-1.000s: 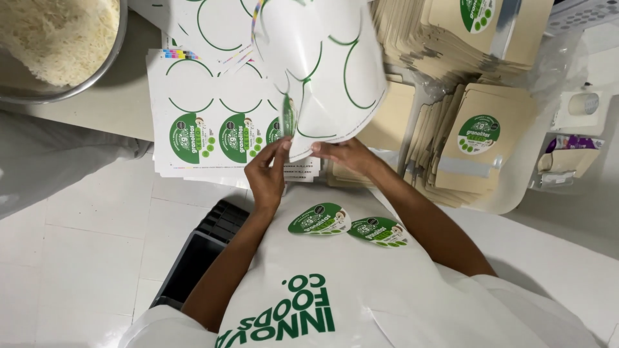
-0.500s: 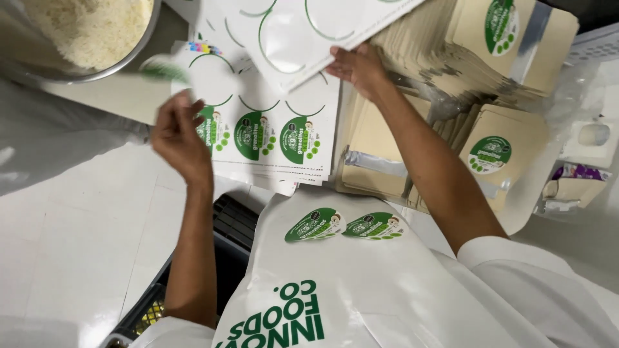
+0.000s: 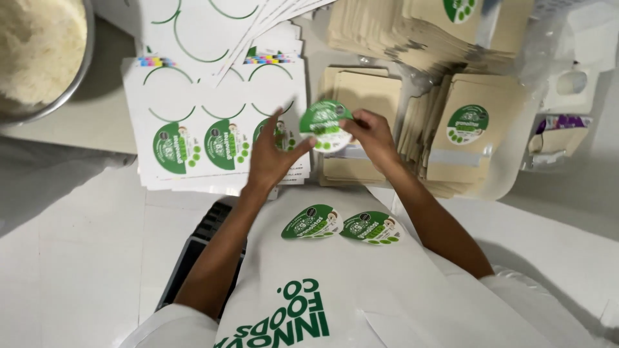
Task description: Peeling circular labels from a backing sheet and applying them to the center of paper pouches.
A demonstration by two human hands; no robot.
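Head view, left to right. Metal bowl (image 3: 45, 61) at upper left of the frame, full of pale grated or crumbly stuff, cut off by the frame edge. Right of it, stack of white sticker sheets (image 3: 193, 135) on the counter: top sheet has empty round outlines in its upper rows and green round stickers along the bottom row. More peeled sheets (image 3: 219, 26) fan out at top centre, overlapping the stack.

Left hand (image 3: 274, 158) sits over the right end of the sticker sheets, fingers spread and loosely open, thumb tip touching the left edge of the round green sticker (image 3: 325, 125). Right hand (image 3: 371, 135) pinches the same sticker at its right edge between thumb and fingertips. Sticker is held just above centre of the frame, tilted, printed face toward the camera, above a tan paper pouch (image 3: 361, 96) lying flat.

Lower centre: two more green stickers (image 3: 342, 224) stuck side by side on the person's white apron (image 3: 335, 283), which carries green lettering.

Right of centre: piles of tan pouches (image 3: 412, 38) across the top; one labelled pouch (image 3: 474, 129) with a green round sticker on its face tops a fanned pile. Far right: white plastic holder (image 3: 570, 84), contents unclear.
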